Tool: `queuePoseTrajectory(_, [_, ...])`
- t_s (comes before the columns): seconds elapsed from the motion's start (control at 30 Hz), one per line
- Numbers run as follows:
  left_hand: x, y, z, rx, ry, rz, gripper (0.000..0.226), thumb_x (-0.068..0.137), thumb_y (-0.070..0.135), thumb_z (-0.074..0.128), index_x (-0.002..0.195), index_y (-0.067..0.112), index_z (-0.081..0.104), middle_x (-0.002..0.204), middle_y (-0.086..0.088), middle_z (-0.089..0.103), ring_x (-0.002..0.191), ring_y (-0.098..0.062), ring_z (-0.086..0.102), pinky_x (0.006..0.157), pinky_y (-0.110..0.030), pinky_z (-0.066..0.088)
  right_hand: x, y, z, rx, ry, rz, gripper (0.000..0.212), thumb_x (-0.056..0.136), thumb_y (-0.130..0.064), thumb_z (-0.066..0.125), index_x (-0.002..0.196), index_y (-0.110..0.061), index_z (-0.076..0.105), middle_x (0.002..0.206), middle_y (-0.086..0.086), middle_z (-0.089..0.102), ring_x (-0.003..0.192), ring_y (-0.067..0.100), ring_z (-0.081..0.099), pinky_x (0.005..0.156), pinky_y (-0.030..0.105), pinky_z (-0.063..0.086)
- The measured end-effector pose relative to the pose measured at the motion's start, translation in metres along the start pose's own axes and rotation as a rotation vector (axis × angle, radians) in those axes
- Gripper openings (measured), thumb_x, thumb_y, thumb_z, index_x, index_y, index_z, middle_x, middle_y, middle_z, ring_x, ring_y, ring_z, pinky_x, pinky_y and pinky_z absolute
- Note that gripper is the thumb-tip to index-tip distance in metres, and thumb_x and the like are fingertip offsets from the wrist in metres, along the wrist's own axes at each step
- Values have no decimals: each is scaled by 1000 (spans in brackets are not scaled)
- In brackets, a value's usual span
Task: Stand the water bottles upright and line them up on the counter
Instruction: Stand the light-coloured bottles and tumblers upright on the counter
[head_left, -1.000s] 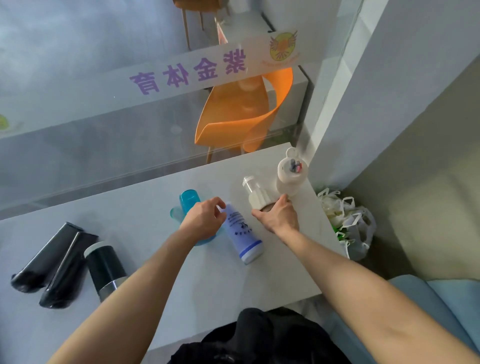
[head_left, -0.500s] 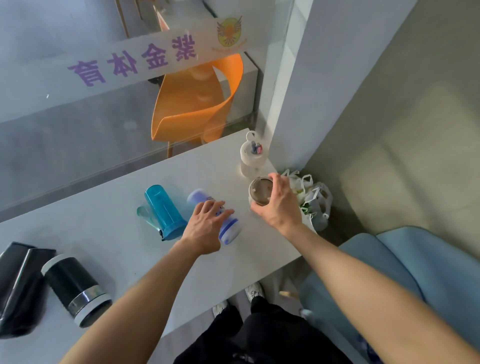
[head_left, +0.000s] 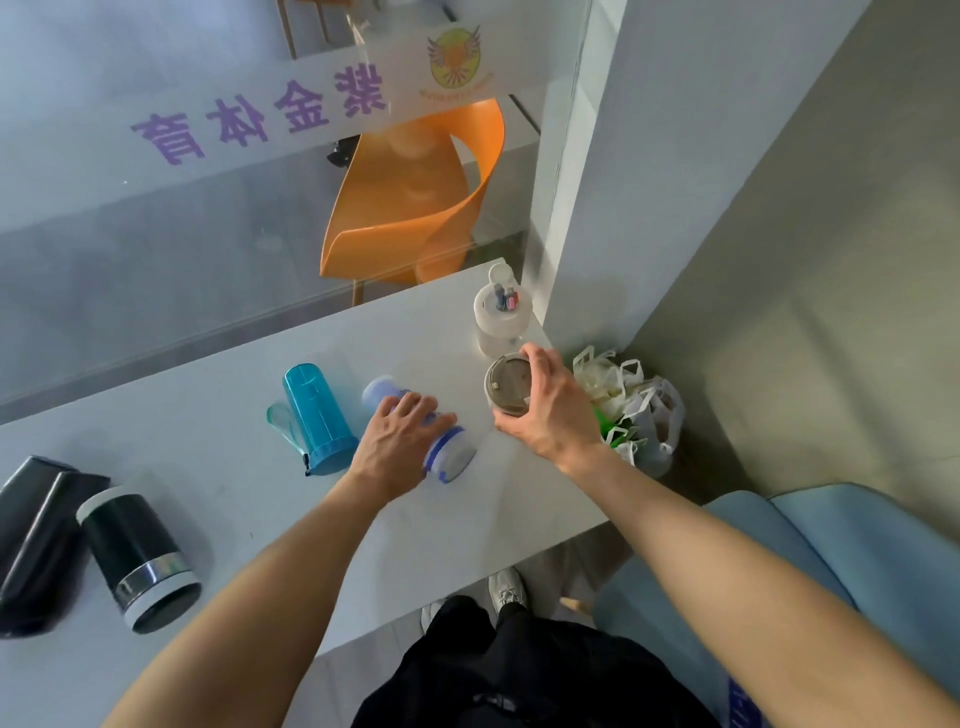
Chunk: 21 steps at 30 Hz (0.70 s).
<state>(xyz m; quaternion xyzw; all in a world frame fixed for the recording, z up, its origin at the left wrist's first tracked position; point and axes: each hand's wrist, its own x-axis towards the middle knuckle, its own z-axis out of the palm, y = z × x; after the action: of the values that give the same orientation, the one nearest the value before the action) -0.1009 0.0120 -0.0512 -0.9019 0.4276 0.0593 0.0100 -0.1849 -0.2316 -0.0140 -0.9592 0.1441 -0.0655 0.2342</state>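
Observation:
My right hand (head_left: 550, 410) grips a cream bottle (head_left: 506, 382) that stands upright near the counter's right end, its round lid facing up. Just behind it a white bottle (head_left: 501, 317) stands upright by the wall. My left hand (head_left: 400, 441) lies over a pale purple bottle (head_left: 447, 457) that lies on its side, fingers wrapped on its body. A blue bottle (head_left: 317, 410) lies on its side to the left of it. At the far left a black bottle with white rims (head_left: 137, 558) lies tilted, beside two black bottles (head_left: 31, 540) lying down.
The grey counter (head_left: 493, 519) ends at a glass partition behind and a white pillar (head_left: 623, 156) at the right. White plastic bags (head_left: 634, 405) sit on the floor past the counter's right edge. A blue seat (head_left: 779, 545) is at lower right, an orange chair (head_left: 410, 208) behind the glass.
My right hand has stood the cream bottle upright from lying on its side. My left hand moved from the blue bottle onto the purple one.

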Motion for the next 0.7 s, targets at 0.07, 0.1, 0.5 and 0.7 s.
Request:
queuePoseTrajectory(0.07, [1,-5,-10,-155,97,-121,83,82,52,89,153,38,49,151,3,54,139,-25,50,118,-50,45,1,3,1,25,-4,4,100,72,-59,86,149,-17,37,130,9,54,106,32,63,87,44,61])
queuePoseTrajectory(0.1, [2,-6,-16,-252,163,-196,84,79,56,91,151,38,49,147,5,56,134,-22,53,114,-48,49,2,3,1,39,-12,5,101,71,-58,87,149,-17,37,130,9,53,106,32,63,89,44,60])
queuePoseTrajectory(0.5, [36,2,-49,-888,192,-711,81,81,41,94,147,29,48,138,5,62,119,-15,58,113,-44,50,6,3,-1,101,-96,38,104,70,-58,89,148,-15,37,128,8,53,110,33,62,94,43,57])
queuePoseTrajectory(0.7, [9,-23,-50,-751,71,-714,79,83,35,94,147,28,49,134,5,63,117,-13,63,103,-35,56,-10,-18,-21,70,235,-268,78,80,-59,81,132,-5,59,127,12,60,117,32,57,103,45,49])
